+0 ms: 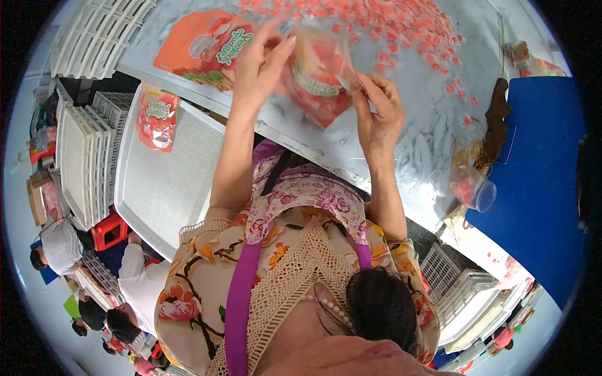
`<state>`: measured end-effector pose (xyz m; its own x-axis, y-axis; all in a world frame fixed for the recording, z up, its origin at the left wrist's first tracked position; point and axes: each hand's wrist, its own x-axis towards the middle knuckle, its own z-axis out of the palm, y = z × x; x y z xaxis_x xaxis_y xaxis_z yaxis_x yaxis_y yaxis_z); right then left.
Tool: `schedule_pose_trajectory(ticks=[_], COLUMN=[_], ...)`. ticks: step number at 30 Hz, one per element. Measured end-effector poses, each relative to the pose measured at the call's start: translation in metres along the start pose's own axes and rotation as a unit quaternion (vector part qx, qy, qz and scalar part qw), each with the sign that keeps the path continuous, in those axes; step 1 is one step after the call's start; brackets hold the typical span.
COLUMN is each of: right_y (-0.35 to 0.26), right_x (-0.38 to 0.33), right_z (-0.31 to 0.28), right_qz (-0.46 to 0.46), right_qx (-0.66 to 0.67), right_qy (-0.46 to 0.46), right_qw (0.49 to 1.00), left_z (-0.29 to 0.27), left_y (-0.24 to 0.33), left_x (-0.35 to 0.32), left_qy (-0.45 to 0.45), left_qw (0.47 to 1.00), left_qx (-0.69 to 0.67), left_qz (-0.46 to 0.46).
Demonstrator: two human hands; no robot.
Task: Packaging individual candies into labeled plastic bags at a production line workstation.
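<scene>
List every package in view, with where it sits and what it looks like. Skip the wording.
Pouch in hand: held over the table by the left hand and right hand; clear plastic, red and orange print.
Flat pouch: lying on the table's far left; orange, with a pale picture panel.
Small pouch: on the white tray left of the table; orange-red, upright rectangle.
Clear cup: on its side near the table's right edge, red pieces inside.

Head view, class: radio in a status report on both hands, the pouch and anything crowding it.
Left hand and right hand both grip the clear red-printed pouch, raised above the table. Loose small red pieces scattered beyond. Orange pouch lies left, apart.
</scene>
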<state>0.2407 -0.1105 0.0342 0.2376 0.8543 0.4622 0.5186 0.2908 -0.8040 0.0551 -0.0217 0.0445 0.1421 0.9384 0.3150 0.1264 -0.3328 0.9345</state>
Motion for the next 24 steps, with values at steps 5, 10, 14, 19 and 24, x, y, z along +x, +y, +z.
schedule_pose_trajectory(ticks=[5,10,14,19,24], right_y=[-0.009,-0.028,-0.002,0.002,0.000], right_x=[0.013,0.016,0.021,0.028,0.029], right_z=[0.001,0.008,-0.013,-0.014,-0.003], right_qz=[-0.001,0.085,0.098,0.079,0.071], right_qx=[0.006,0.124,0.167,0.196,0.213], right_qy=[0.042,-0.077,0.000,0.071,-0.014], right_qw=[0.999,0.986,0.981,0.975,0.974], left_z=[0.004,0.045,0.007,0.002,-0.018], left_y=[-0.033,0.003,-0.019,-0.009,-0.010], left_x=[0.012,-0.012,-0.003,-0.007,-0.014], left_qy=[-0.046,-0.010,0.126,0.099,-0.120], left_qw=[0.995,0.995,0.966,0.957,0.975], left_qx=[-0.090,-0.047,-0.226,-0.267,-0.132], left_qz=[-0.017,0.089,-0.005,0.054,-0.132])
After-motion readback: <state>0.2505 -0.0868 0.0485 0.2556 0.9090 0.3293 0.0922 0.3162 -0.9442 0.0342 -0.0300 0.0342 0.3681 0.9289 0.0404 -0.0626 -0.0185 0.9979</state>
